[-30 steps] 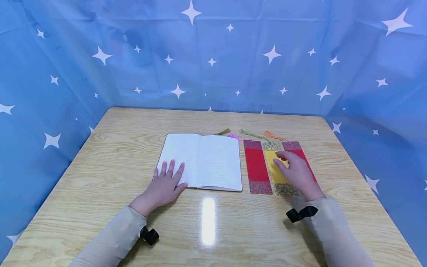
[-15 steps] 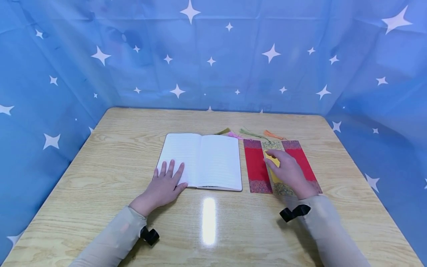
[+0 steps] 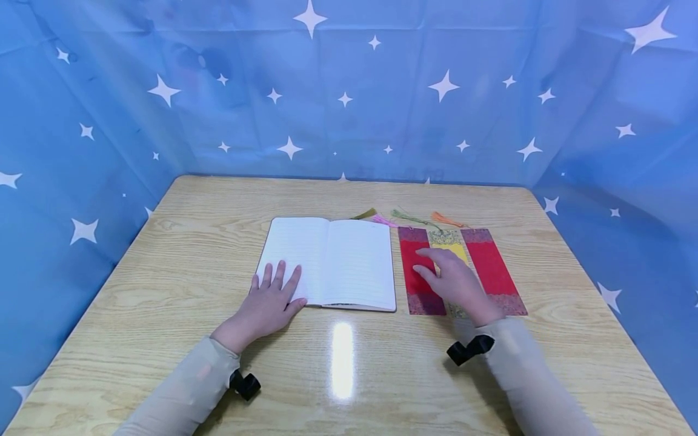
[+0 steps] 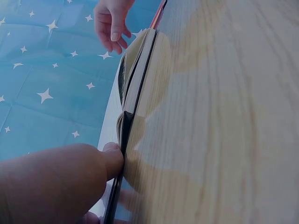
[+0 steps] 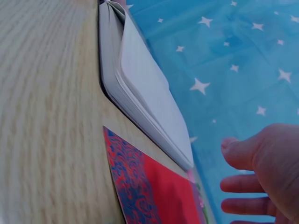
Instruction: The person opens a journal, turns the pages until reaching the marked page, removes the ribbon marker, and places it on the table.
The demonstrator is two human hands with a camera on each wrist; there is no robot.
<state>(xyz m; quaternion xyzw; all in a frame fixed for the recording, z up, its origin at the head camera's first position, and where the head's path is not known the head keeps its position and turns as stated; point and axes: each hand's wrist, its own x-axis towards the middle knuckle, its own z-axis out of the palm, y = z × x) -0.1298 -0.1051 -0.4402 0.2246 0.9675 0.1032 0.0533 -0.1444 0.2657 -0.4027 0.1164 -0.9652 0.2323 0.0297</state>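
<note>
An open lined notebook (image 3: 354,260) lies in the middle of the table. My left hand (image 3: 267,309) rests on its left page near the lower corner, fingers spread; the left wrist view shows the thumb (image 4: 111,158) at the book's edge. To the right lie two red bookmarks, a left one (image 3: 418,266) and a right one (image 3: 493,266), with a yellow bookmark (image 3: 450,237) between them. My right hand (image 3: 455,278) hovers over the left red and yellow ones, fingers loosely bent and holding nothing, and hides much of the yellow one. In the right wrist view the red bookmark (image 5: 163,186) lies below the hand.
Green (image 3: 411,218) and orange tassels (image 3: 447,220) stretch behind the bookmarks. Olive (image 3: 365,214) and pink tassels (image 3: 383,221) lie by the notebook's back right corner. A blue curtain with white stars (image 3: 349,121) surrounds the wooden table (image 3: 218,206).
My right hand has moved left, from over the yellow and right red bookmarks to the left red one, uncovering the right red one. The left hand has stayed on the notebook.
</note>
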